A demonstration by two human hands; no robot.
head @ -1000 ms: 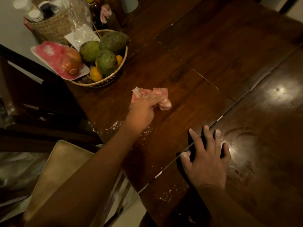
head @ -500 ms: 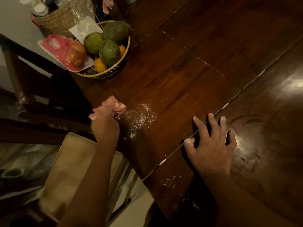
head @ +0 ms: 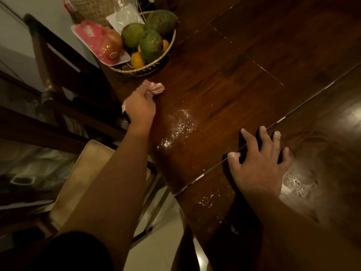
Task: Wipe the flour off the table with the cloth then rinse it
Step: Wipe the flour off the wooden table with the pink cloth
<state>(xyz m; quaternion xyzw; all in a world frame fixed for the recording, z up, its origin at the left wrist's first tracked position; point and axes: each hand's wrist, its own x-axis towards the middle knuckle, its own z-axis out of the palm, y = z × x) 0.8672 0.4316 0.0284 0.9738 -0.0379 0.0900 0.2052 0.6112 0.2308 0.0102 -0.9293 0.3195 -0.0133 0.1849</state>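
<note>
Two hands are over the dark wooden table (head: 263, 79). Nearest the edge lies a thin scatter of flour (head: 205, 200), and beside the table is a chair's tan cushion (head: 82, 173). The right hand (head: 259, 165) rests flat on the wood, fingers spread wide, tips dusted white. A bigger flour patch (head: 181, 124) sits between the two hands. Further on, at the table's left edge, the left hand (head: 140, 106) is fisted tight round a crumpled pink cloth (head: 156, 88), which pokes out past the knuckles. Beyond stands a woven basket (head: 154, 66) of green mangoes (head: 151, 45).
</note>
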